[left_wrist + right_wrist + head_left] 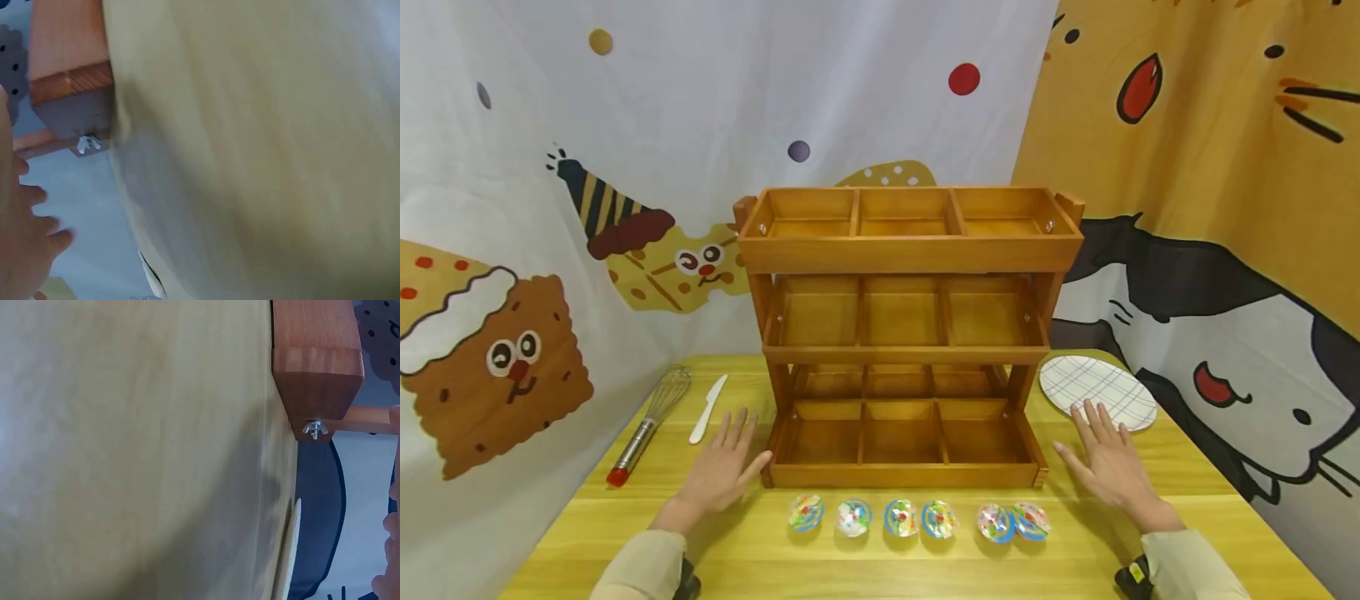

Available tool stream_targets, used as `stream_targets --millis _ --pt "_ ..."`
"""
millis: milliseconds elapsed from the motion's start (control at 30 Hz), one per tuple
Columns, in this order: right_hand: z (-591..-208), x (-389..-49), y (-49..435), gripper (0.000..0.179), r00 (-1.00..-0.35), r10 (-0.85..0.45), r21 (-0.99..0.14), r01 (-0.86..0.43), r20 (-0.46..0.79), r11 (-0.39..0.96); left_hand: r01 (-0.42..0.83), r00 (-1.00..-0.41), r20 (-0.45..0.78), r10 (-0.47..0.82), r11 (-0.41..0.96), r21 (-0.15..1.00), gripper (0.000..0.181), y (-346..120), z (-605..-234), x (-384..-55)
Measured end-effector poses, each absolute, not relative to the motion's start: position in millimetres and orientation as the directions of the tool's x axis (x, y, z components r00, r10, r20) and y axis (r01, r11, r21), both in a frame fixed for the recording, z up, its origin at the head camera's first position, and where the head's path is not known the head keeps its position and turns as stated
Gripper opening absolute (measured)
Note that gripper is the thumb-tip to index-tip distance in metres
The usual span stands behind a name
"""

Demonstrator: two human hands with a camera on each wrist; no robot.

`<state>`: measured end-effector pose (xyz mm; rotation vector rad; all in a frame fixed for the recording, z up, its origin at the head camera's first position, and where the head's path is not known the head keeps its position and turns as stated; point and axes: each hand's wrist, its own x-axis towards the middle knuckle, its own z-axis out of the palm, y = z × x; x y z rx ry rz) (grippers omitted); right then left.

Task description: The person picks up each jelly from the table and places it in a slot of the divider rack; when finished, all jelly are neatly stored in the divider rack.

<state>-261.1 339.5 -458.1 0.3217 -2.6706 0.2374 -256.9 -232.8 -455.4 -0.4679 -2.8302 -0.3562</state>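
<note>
My left hand (pixel 722 468) is held palm down with its fingers spread, left of a wooden three-tier rack (pixel 910 477). My right hand (pixel 1108 467) mirrors it on the other side, its fingertips overlapping the edge of a checked plate (pixel 1093 383) in the head view. Neither hand holds anything. In front of the rack lie several small round jelly-like cups (pixel 901 518) with colourful lids, in a loose row; the two rightmost, a pink-topped cup (pixel 995 523) and its neighbour (pixel 1032 521), overlap. Both wrist views show a lower rack corner with a wing nut (pixel 315 429).
A whisk (pixel 651 421) with a red-tipped handle and a white knife (pixel 708 408) lie at the left. Each rack tier is divided into compartments. Behind the wooden table (pixel 820 571) hangs a cartoon-printed curtain (pixel 880 92).
</note>
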Motion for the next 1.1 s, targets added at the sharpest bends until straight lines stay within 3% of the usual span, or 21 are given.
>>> stream_targets --millis 233,467,700,867,1000,1100 --pt "-455.7 -254.5 336.3 0.066 -0.890 -0.166 -0.180 -0.263 0.426 0.948 0.265 -0.963 0.118 0.244 0.756 0.598 0.068 -224.5 -451.6 -259.0" --pt "-441.6 -234.5 334.4 0.063 -0.926 -0.097 -0.429 -0.260 0.366 0.865 0.092 -0.983 0.006 0.185 0.459 0.884 0.063 -219.0 -453.3 -260.9" --pt "-426.0 -209.9 331.0 0.054 -0.947 -0.035 -0.591 -0.228 0.320 0.773 0.030 -0.984 -0.026 0.177 0.303 0.952 0.064 -220.8 -461.1 -260.7" --pt "-427.2 -195.3 324.2 0.044 -0.978 -0.040 -0.798 -0.190 0.204 0.572 0.041 -0.976 -0.023 0.216 0.287 0.957 0.069 -222.5 -470.1 -260.6" --pt "-437.4 -188.0 316.4 0.045 -0.984 -0.164 -0.893 -0.139 0.075 0.427 0.033 -0.974 -0.022 0.225 0.236 0.971 0.068 -222.3 -474.3 -260.8" --pt "-448.5 -185.9 310.6 0.050 -0.948 -0.314 -0.901 -0.171 0.041 0.399 0.028 -0.973 -0.024 0.230 0.222 0.975 0.066 -222.3 -476.2 -260.7"
